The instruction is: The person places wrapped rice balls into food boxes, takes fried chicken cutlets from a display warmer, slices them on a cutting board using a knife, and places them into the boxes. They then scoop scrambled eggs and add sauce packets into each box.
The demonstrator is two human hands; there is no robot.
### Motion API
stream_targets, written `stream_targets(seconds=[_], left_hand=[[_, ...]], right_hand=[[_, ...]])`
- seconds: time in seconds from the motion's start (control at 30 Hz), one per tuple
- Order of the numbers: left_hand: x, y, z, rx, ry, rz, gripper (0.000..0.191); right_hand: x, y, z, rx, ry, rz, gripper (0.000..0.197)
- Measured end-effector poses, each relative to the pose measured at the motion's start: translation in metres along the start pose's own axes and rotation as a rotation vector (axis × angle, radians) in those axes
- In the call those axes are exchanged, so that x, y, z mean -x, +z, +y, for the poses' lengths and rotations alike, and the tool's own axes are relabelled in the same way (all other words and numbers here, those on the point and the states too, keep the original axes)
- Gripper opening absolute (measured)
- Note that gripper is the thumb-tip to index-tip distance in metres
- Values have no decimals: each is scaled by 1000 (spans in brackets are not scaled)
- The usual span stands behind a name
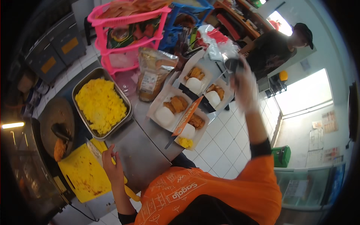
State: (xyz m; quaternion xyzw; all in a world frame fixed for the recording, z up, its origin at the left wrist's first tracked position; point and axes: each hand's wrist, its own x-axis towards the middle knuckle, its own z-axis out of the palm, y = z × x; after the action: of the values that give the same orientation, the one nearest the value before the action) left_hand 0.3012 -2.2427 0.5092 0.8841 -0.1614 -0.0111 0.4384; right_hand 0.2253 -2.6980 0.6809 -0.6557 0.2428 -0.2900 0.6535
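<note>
My right hand (246, 90), in a clear plastic glove and blurred, is raised beyond the boxes. It grips a dark utensil (234, 65) whose exact kind is too blurred to tell. My left hand (113, 163), bare with fingers loosely apart, hovers by the edge of a yellow cutting board (84, 174), near a knife blade (95, 150). Several open cardboard meal boxes (153, 112) stand together on the metal table, each with a white rice mound (164, 115) and fried chicken (178, 104). Scrambled egg (185, 142) lies in the nearest box.
A metal tray (129, 111) of scrambled egg sits left of the boxes. Behind are a sauce pouch (153, 76) and a pink rack (128, 46). At left, a round stone mortar (50, 118) holds a dark pestle (60, 131) and fried chicken. A person (271, 50) stands beyond the table.
</note>
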Motion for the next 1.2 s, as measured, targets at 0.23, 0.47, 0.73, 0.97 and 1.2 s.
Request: stream_targets(seconds=[0.23, 0.47, 0.73, 0.97, 1.2], left_hand=[[-1, 3, -19, 86, 29, 2, 32], [-1, 15, -26, -169, 198, 120, 49], [-8, 42, -25, -486, 8, 9, 73], [-9, 41, -35, -391, 1, 31, 74], [-6, 45, -45, -224, 74, 97, 71]], right_hand=[[-215, -35, -66, 13, 160, 219, 19], [-56, 176, -31, 256, 65, -855, 48], [17, 346, 131, 1239, -700, -1122, 63], [76, 360, 153, 1412, -569, -1176, 51], [90, 375, 157, 1225, -432, -1220, 37]])
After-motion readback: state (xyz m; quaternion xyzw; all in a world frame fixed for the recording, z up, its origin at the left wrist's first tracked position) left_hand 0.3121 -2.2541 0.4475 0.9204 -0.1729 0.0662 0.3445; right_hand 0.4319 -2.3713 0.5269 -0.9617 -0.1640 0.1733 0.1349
